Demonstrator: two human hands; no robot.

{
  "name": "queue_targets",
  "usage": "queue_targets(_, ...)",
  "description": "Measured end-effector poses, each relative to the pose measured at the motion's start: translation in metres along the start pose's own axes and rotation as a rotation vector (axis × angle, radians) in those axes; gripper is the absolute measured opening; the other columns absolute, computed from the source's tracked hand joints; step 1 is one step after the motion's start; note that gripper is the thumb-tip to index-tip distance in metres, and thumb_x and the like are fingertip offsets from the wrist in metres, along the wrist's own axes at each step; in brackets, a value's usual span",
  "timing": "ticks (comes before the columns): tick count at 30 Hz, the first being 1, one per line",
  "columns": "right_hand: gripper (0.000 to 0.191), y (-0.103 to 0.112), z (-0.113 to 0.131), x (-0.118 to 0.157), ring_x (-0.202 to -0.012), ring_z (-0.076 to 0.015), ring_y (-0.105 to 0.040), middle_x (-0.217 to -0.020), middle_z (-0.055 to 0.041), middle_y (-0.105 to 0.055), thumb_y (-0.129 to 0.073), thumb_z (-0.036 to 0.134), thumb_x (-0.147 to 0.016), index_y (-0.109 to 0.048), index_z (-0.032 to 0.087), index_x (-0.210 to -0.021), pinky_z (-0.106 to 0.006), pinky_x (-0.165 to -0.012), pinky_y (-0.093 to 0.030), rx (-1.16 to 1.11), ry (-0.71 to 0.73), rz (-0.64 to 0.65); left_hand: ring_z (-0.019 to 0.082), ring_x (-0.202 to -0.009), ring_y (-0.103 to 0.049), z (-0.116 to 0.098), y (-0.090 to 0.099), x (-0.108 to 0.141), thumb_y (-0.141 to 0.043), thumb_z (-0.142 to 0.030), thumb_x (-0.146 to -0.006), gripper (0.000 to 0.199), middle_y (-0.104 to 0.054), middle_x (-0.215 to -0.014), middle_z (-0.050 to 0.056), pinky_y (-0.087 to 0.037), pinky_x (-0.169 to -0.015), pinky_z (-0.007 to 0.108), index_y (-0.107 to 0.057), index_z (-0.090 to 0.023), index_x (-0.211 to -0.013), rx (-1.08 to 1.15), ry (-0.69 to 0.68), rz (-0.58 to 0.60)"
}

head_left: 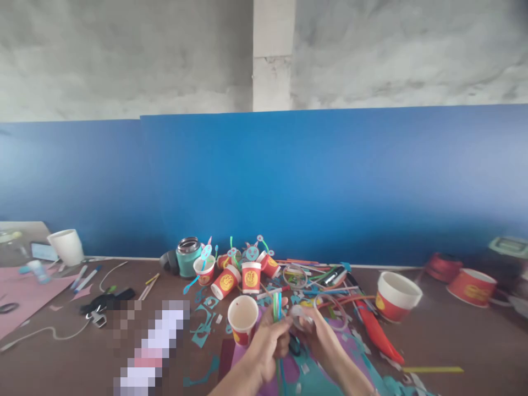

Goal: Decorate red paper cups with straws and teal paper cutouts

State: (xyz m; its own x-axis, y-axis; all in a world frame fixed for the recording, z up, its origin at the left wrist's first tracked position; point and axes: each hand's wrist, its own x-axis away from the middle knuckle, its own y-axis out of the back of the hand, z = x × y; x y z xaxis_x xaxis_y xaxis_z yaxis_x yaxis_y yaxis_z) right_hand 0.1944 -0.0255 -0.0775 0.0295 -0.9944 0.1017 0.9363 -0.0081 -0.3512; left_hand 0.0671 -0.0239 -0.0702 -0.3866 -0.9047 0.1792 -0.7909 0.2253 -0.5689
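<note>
Several green and blue drinking straws [278,304] stand upright in my left hand [268,338], whose fingers are wrapped round them; their lower ends show beneath it. Close beside it, my right hand [315,327] is closed on a whitish, see-through piece that looks like clear tape [300,314]; blur hides its exact shape. A clear ring like a tape roll [339,314] lies partly behind that hand. Left of my hands stands a red and white paper cup [243,319]. Under them are purple and teal paper sheets [319,377] with scraps.
Decorated paper cups [251,278] stand and lie behind, next to a teal flask [187,258]. Straws, markers and another ring [295,276] clutter the back. To the right are a red pouch-like item [381,338] and a larger paper bowl [398,297]. A keyring [98,316] lies left.
</note>
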Motion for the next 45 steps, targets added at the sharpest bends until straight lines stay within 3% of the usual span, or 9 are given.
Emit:
queue_targets(4,0.030,0.004,-0.002,0.000,-0.052,-0.0122,-0.042,-0.053,0.0045,-0.045,-0.067,0.042,-0.066,-0.047,0.021,-0.059,-0.023,-0.052,-0.033,-0.086,-0.116,0.034,0.002,-0.039,-0.012,0.000,-0.001,-0.002,-0.080,-0.046,-0.055,0.051,-0.028,-0.044,-0.014,-0.001,-0.041,0.023,-0.050,-0.019,-0.086,-0.113,0.086,0.052)
queue_targets(8,0.034,0.006,-0.001,-0.001,-0.052,-0.0112,-0.038,-0.053,0.0047,-0.039,-0.061,0.041,-0.067,-0.037,0.021,-0.052,-0.024,-0.054,-0.034,-0.143,-0.134,0.146,0.002,-0.038,-0.009,0.003,0.002,-0.006,-0.077,-0.058,-0.055,0.054,-0.026,-0.043,-0.015,-0.001,-0.041,0.022,-0.045,-0.020,-0.077,-0.101,0.098,0.062)
queue_targets(13,0.023,0.007,0.002,-0.002,-0.055,-0.0125,-0.041,-0.060,0.0024,-0.048,-0.060,0.040,-0.068,-0.052,0.019,-0.063,-0.026,-0.054,-0.035,-0.190,-0.112,0.186,0.002,-0.038,-0.005,-0.002,0.003,-0.007,-0.077,-0.063,-0.052,0.058,-0.023,-0.042,-0.016,0.002,-0.040,0.022,-0.041,-0.020,-0.071,-0.025,0.119,0.105)
queue_targets(16,0.027,0.007,0.002,-0.003,-0.056,-0.0129,-0.045,-0.062,0.0011,-0.054,-0.062,0.044,-0.070,-0.057,0.018,-0.068,-0.026,-0.054,-0.036,-0.177,-0.083,0.148,0.002,-0.038,-0.006,-0.005,0.002,-0.005,-0.076,-0.061,-0.054,0.057,-0.022,-0.043,-0.016,0.001,-0.040,0.022,-0.039,-0.021,-0.072,-0.028,0.094,0.081)
queue_targets(23,0.040,0.016,-0.005,-0.003,-0.039,-0.0086,-0.035,-0.045,0.0049,-0.044,-0.063,0.054,-0.076,-0.056,0.018,-0.062,-0.025,-0.041,-0.021,0.075,-0.050,0.032,0.003,-0.038,-0.012,0.002,0.002,-0.003,-0.072,-0.063,-0.059,0.059,-0.026,-0.043,-0.016,-0.003,-0.042,0.022,-0.040,-0.024,-0.089,-0.149,0.098,0.067)
queue_targets(32,0.023,0.015,-0.004,-0.005,-0.062,-0.0139,-0.052,-0.067,0.0001,-0.058,-0.064,0.039,-0.073,-0.061,0.017,-0.080,-0.025,-0.056,-0.040,-0.187,-0.093,0.264,0.003,-0.037,-0.007,-0.001,0.005,-0.007,-0.077,-0.063,-0.052,0.061,-0.022,-0.042,-0.016,0.000,-0.040,0.022,-0.042,-0.023,-0.081,-0.052,0.091,0.075)
queue_targets(35,0.025,0.016,-0.004,-0.003,-0.060,-0.0135,-0.052,-0.063,0.0014,-0.056,-0.067,0.040,-0.071,-0.057,0.018,-0.068,-0.024,-0.053,-0.037,-0.121,-0.044,0.149,0.003,-0.039,-0.007,-0.005,0.005,-0.005,-0.078,-0.058,-0.055,0.060,-0.019,-0.043,-0.016,-0.001,-0.040,0.022,-0.050,-0.020,-0.092,-0.060,0.074,0.106)
queue_targets(39,0.030,0.015,-0.005,-0.001,-0.046,-0.0088,-0.039,-0.052,0.0051,-0.046,-0.070,0.043,-0.069,-0.055,0.018,-0.062,-0.023,-0.044,-0.024,0.035,-0.037,0.016,0.003,-0.039,-0.008,-0.004,0.005,-0.005,-0.079,-0.059,-0.053,0.065,-0.022,-0.043,-0.016,-0.001,-0.040,0.021,-0.051,-0.020,-0.097,-0.073,0.088,0.078)
queue_targets(45,0.023,0.011,0.001,-0.001,-0.052,-0.0107,-0.042,-0.058,0.0028,-0.051,-0.067,0.036,-0.061,-0.064,0.015,-0.071,-0.023,-0.047,-0.030,-0.171,-0.038,0.168,0.003,-0.039,-0.006,-0.005,0.004,-0.005,-0.079,-0.058,-0.055,0.056,-0.020,-0.041,-0.016,0.000,-0.040,0.021,-0.043,-0.022,-0.078,-0.012,0.083,0.086)
